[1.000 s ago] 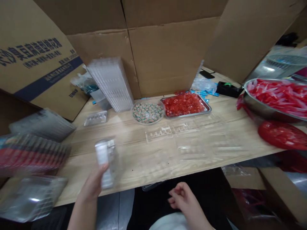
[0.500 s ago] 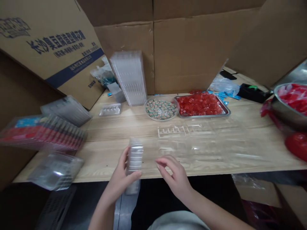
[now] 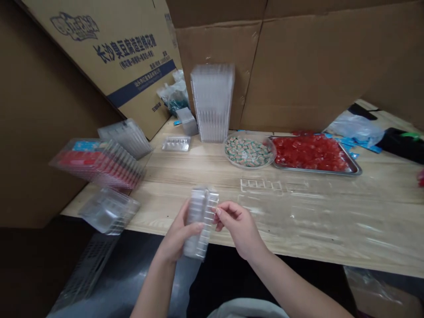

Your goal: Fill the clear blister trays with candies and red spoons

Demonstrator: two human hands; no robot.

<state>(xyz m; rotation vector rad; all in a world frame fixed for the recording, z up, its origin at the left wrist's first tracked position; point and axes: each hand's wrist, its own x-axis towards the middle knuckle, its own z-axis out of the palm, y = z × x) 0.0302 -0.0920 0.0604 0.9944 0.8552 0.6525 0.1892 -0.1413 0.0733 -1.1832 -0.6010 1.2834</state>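
Note:
My left hand (image 3: 177,234) is wrapped round a short stack of clear plastic trays (image 3: 196,207), thumb across its front, above the table's near edge. The stack stands on end, with ridged rims, and a gap has opened along its right side. There my right hand (image 3: 240,227) pinches the edge of the outermost tray between thumb and fingertips. To the right, several clear trays (image 3: 265,210) lie in rows on the wooden table (image 3: 165,172), their outlines hard to make out.
A tall stack of clear trays (image 3: 212,101) stands at the back, beside a round dish (image 3: 250,151) of small wrapped pieces and a metal tray (image 3: 356,170) of red packets. Filled trays (image 3: 96,161) and nested trays (image 3: 107,210) lie left. Cardboard (image 3: 298,75) walls the back.
My right hand has moved left to the stack and now pinches its edge. The stack has turned and fanned apart slightly. The whole view has swung left.

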